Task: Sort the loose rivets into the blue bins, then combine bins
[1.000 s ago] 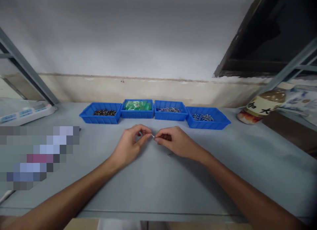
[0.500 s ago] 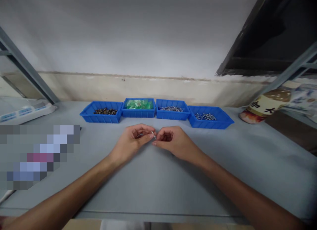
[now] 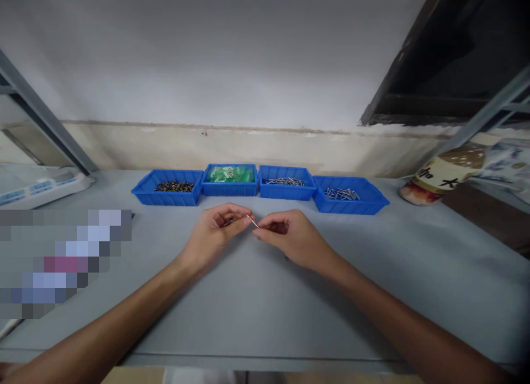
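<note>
Between my two hands, over the table's middle, is a thin silver metal pin (image 3: 253,222), screw-like but too small to name surely. My left hand (image 3: 218,228) is closed, with thumb and forefinger pinching its upper left end. My right hand (image 3: 293,233) is closed too, its fingertips pressed together at the lower right end. Just beyond the hands stand a blue bin of long silver pins (image 3: 285,192) and a blue bin of green plastic packets (image 3: 229,188). Part of the pin is hidden by my fingers.
At the row's left end is a blue bin of brownish metal pieces (image 3: 168,198); at its right end, a blue bin of silver screw-like pieces (image 3: 351,204). A labelled jar (image 3: 443,174) stands right, a white power strip (image 3: 49,189) left. A small dark speck (image 3: 286,257) lies near my right wrist.
The metal pin has tilted flatter and shows more of its length between my fingertips. Both hands have shifted slightly left, and the right fingers are drawn closer together.
</note>
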`<state>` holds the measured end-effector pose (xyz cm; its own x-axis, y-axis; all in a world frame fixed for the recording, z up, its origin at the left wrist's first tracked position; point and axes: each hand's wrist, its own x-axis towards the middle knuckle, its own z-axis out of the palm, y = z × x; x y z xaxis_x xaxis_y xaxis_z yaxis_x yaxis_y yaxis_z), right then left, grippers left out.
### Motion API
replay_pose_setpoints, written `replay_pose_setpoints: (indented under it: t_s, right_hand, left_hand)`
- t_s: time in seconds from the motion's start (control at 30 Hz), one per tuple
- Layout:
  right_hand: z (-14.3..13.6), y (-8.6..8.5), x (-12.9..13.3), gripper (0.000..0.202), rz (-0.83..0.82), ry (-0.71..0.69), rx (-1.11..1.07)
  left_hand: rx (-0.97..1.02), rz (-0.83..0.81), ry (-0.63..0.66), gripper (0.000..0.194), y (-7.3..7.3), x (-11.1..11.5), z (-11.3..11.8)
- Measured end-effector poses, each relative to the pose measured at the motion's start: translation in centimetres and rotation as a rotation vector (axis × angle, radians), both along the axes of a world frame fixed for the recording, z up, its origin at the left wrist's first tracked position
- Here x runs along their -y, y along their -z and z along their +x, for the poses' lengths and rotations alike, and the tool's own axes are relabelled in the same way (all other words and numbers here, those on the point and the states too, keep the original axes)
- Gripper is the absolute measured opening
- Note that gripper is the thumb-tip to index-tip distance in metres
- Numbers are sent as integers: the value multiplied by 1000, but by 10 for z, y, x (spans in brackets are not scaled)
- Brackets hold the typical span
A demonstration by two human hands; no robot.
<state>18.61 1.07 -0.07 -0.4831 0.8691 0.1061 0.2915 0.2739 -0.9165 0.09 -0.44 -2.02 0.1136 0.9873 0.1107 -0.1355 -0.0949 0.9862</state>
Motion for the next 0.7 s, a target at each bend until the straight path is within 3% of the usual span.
replay_pose_setpoints:
  t_s: [0.13, 0.33, 0.47, 0.53, 0.6, 0.7]
  right_hand:
    - [3, -3, -1, 24, -33, -54, 66]
    - [7, 2, -6, 12, -169, -13, -56]
    - [13, 1, -26, 15, -278, 190, -367]
    - [17, 2, -38, 21, -281, 358, -539]
    - [19, 5, -44, 32, -291, 460, -592]
    - [22, 8, -43, 40, -230, 432, -477]
  left_hand:
    - [18, 35, -14, 16, 1, -2, -2]
    - [-71, 38, -29, 23, 1, -2, -3]
    - [-317, 169, -44, 23, 0, 5, 3]
    - [-530, 341, 9, 18, 1, 11, 9]
    - [-738, 517, 141, 21, 1, 18, 15]
    - [-940, 640, 349, 34, -2, 27, 21]
